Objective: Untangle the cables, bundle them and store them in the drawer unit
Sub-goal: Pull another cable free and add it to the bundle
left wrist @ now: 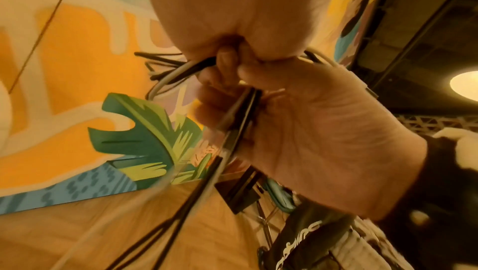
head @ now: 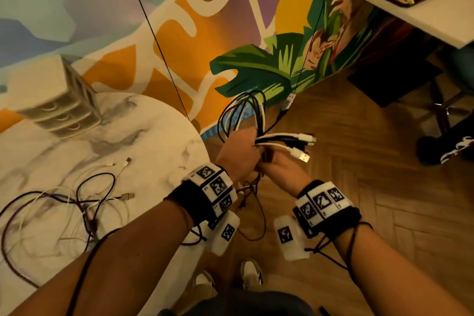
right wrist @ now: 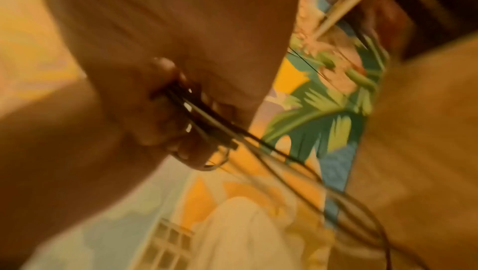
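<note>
Gripping the cable bundle (head: 259,120), both hands (head: 241,154) show no legible writing.

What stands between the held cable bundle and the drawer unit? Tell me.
Nothing visible blocks the way. Left hand and right hand grip the cable bundle off the table's edge. Loose cables lie nearer the person, aside of the path. The drawer unit looks closed, though blurred.
</note>
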`<move>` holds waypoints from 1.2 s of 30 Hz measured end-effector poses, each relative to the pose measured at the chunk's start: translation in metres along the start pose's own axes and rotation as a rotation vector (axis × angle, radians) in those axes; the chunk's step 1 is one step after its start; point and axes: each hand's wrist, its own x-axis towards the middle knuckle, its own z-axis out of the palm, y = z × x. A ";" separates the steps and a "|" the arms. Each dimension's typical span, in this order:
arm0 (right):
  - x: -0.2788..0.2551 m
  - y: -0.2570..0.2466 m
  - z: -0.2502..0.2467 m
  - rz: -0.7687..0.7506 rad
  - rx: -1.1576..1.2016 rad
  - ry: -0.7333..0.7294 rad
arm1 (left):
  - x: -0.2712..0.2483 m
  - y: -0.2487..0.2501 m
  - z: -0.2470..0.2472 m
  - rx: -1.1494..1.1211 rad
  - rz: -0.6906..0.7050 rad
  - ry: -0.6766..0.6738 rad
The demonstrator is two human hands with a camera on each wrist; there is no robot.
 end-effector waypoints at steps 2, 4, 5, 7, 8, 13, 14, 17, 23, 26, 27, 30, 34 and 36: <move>0.007 0.005 0.003 0.055 -0.042 0.052 | 0.001 -0.004 -0.003 0.005 -0.028 -0.012; 0.012 0.022 0.003 0.078 -0.051 0.192 | -0.001 -0.008 -0.015 0.023 -0.015 0.008; 0.012 0.033 0.000 0.101 -0.048 0.278 | -0.003 -0.011 -0.024 0.025 -0.012 0.033; 0.009 0.060 -0.008 0.184 -0.079 0.434 | -0.007 -0.014 -0.047 -0.006 -0.027 0.123; 0.007 0.076 -0.012 0.235 -0.119 0.475 | -0.008 -0.015 -0.060 -0.028 -0.037 0.184; 0.004 0.151 -0.014 0.600 -0.457 0.099 | -0.004 -0.005 -0.087 -0.507 -0.005 0.263; 0.006 0.152 -0.012 0.579 -0.502 -0.006 | -0.004 0.000 -0.081 -0.585 -0.021 0.236; 0.013 0.122 -0.006 0.247 -0.443 -0.029 | -0.009 0.007 -0.043 -0.709 -0.066 0.105; -0.009 0.009 -0.027 -0.069 0.652 -0.070 | -0.021 0.007 0.011 -0.858 -0.115 -0.153; -0.010 -0.016 -0.028 -0.078 0.500 -0.096 | -0.024 0.012 0.023 -0.779 -0.073 -0.206; -0.009 -0.019 -0.027 -0.058 0.445 -0.095 | -0.027 0.016 0.025 -0.721 -0.050 -0.233; -0.006 -0.028 -0.024 0.045 0.416 -0.109 | -0.033 0.021 0.024 -0.697 -0.061 -0.264; 0.000 -0.028 -0.015 0.065 0.342 -0.039 | -0.037 0.013 0.016 -0.544 -0.015 -0.284; 0.003 -0.027 -0.008 0.060 0.341 0.003 | -0.038 0.007 0.008 -0.285 0.111 -0.247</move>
